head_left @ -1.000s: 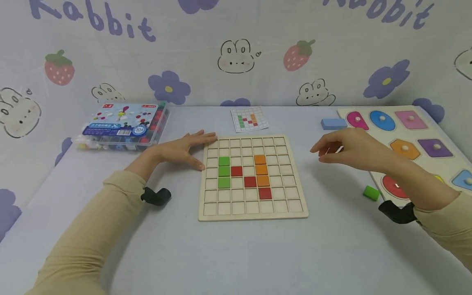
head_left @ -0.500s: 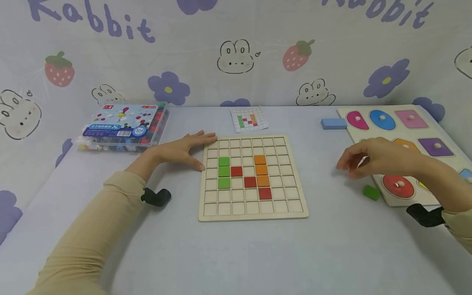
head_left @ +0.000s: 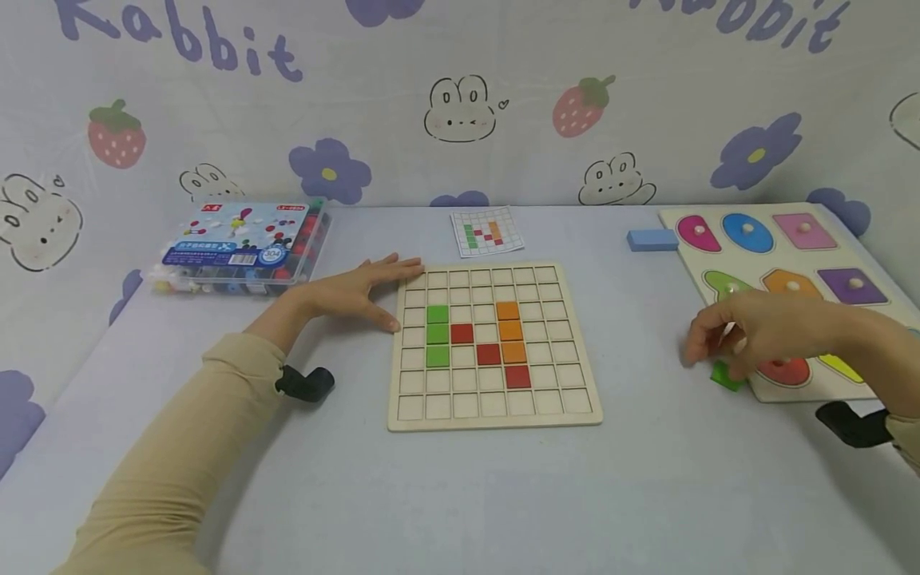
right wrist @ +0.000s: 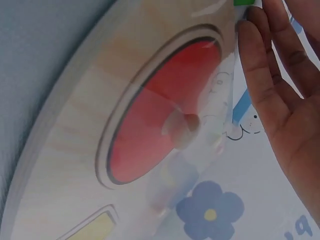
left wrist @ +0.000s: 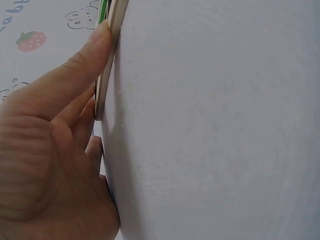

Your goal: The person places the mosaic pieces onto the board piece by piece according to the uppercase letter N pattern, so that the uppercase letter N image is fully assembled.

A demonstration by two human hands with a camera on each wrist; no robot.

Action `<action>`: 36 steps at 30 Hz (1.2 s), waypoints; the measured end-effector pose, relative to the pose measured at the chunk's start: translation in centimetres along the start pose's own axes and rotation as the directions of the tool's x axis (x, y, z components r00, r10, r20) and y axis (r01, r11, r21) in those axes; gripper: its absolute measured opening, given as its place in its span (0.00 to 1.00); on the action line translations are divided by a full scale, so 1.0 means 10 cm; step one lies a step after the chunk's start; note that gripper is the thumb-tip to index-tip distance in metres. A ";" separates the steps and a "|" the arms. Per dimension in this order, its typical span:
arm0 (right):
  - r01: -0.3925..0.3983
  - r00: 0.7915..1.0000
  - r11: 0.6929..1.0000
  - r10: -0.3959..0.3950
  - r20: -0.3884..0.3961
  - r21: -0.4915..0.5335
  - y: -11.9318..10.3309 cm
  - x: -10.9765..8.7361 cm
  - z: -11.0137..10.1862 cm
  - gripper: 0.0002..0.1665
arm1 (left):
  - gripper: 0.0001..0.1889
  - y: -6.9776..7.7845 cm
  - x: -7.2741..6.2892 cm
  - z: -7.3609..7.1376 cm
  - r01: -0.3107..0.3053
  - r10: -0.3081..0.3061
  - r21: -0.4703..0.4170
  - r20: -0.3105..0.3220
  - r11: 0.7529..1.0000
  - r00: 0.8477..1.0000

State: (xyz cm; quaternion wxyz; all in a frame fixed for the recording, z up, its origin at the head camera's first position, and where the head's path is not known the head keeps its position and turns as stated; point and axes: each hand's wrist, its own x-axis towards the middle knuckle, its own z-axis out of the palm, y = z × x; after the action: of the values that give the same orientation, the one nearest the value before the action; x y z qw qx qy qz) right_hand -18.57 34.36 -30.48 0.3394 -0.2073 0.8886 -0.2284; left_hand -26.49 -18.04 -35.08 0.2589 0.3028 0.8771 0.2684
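Note:
In the head view a wooden grid board (head_left: 460,409) lies on the table, holding green, red and orange square tiles. My left hand (head_left: 345,291) rests with its fingers and thumb stretched out along the board's left edge. The left wrist view shows its thumb (left wrist: 92,47) against the board's rim (left wrist: 106,82). Over on the right, my right hand (head_left: 755,331) is above a small green block (head_left: 726,377), its fingers bent and apart on either side. The right wrist view catches a sliver of that green block (right wrist: 244,2) by the fingertips; any contact is unclear.
A wooden knob puzzle board (head_left: 762,255) with coloured shapes lies at the right, partly under my right hand. Beside it is a blue block (head_left: 652,240). A pattern card (head_left: 487,231) lies behind the grid. At the back left stands a clear plastic box (head_left: 240,243) of parts.
My right hand has moved rightward and down from beside the grid board to the green block. The left hand and the tiles have stayed in place.

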 end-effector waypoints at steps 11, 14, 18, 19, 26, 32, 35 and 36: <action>0.077 0.997 0.997 -0.077 0.023 -0.008 0.08 0.00 0.07 0.29 | 0.51 0.01 -0.02 0.00 0.000 0.000 -0.005 0.000 1.000 1.000; 0.093 0.996 0.995 -0.093 0.000 -0.031 0.08 0.01 0.08 0.29 | 0.51 0.00 -0.02 0.00 -0.001 0.001 -0.010 0.001 1.000 1.000; 0.086 0.996 0.995 -0.088 -0.028 -0.059 0.07 0.02 0.08 0.26 | 0.51 0.00 -0.02 0.00 -0.003 0.003 -0.014 -0.003 1.000 1.000; 0.080 0.996 0.995 -0.082 -0.034 -0.067 0.06 0.03 0.08 0.26 | 0.51 0.00 -0.02 0.00 -0.004 0.004 -0.012 -0.003 1.000 1.000; 0.045 0.998 0.996 -0.049 -0.049 -0.073 0.04 0.05 0.06 0.21 | 0.51 0.02 -0.02 0.00 -0.008 0.008 -0.018 -0.008 1.000 1.000; 0.038 0.998 0.997 -0.041 -0.048 -0.066 0.04 0.07 0.07 0.18 | 0.50 0.02 -0.02 0.00 0.000 0.000 -0.021 -0.012 1.000 1.000; 0.035 0.998 0.997 -0.038 -0.046 -0.064 0.03 0.07 0.07 0.17 | 0.50 0.01 -0.02 0.00 0.000 -0.001 -0.021 -0.012 1.000 1.000; 0.038 0.998 0.997 -0.041 -0.045 -0.067 0.02 0.07 0.07 0.17 | 0.50 0.01 -0.02 0.00 0.001 -0.001 -0.020 -0.011 1.000 1.000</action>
State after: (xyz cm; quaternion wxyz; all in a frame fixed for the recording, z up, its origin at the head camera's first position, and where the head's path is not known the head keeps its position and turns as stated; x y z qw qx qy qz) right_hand -18.61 33.92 -31.45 0.3072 -0.2307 0.8990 -0.2103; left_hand -26.26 -18.13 -34.97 0.2573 0.2984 0.8758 0.2788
